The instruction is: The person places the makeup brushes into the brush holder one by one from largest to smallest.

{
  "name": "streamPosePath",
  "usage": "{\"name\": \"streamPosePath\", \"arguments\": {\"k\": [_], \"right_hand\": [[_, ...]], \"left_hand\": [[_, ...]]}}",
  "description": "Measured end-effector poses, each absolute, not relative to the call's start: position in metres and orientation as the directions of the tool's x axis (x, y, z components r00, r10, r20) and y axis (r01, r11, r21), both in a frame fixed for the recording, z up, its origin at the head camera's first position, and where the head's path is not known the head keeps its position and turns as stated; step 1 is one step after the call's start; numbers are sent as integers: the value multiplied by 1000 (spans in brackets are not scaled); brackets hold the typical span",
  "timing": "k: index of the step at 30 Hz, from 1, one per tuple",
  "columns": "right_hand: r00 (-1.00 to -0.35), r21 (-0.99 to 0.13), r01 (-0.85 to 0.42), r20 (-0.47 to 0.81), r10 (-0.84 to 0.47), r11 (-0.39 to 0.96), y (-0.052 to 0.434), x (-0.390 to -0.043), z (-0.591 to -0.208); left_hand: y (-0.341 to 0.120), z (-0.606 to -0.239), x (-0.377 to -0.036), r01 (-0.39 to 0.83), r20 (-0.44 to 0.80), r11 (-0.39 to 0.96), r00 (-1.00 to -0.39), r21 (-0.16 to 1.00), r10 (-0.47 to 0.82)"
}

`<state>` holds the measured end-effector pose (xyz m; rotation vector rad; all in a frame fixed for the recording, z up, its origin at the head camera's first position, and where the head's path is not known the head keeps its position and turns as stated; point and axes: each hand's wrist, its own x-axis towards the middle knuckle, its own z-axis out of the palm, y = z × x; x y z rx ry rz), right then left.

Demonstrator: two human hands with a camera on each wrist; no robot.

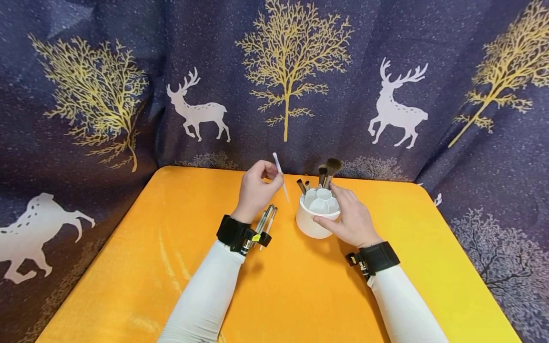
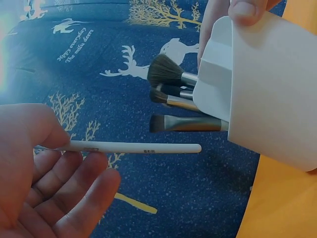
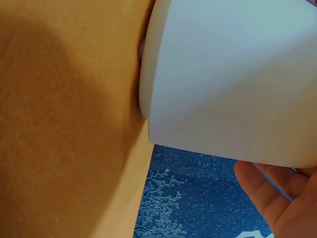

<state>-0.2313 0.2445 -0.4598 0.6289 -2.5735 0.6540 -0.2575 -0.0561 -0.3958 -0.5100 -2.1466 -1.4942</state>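
Observation:
My left hand (image 1: 257, 186) pinches a thin white stick (image 1: 279, 170) between thumb and fingers, just left of a white round holder (image 1: 312, 220). In the left wrist view the white stick (image 2: 133, 147) juts from the left hand (image 2: 54, 168) toward the holder (image 2: 267, 84), its rounded end free; its other end is hidden behind the thumb. My right hand (image 1: 351, 216) grips the holder from the right, thumb on its front. Several makeup brushes (image 1: 328, 171) stand in it, bristles up. The right wrist view shows the holder's wall (image 3: 233, 74) and part of the right hand (image 3: 282, 201).
A few more brushes (image 1: 266, 218) lie on the orange table (image 1: 171, 267) beside my left wrist. A dark curtain (image 1: 128, 95) with deer and gold trees hangs close behind the table's far edge and along both sides.

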Motion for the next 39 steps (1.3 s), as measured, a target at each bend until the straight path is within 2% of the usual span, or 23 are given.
{"name": "streamPosePath", "arguments": {"k": [11,26,39], "right_hand": [[-800,-332,-526,505,-323,783,245,-232,-460],[-811,-347,-519,490,-321,781,245,-233,-460],[-808,-338,-522,489,-328,783,246,-234,-459]], "left_hand": [[-45,-395,-251,598,620,321,-783,734,41],[-36,-397,-250,604,616,323,-784,729,76],[-26,-403,-248,639,638,340,-759,690,133]]}}
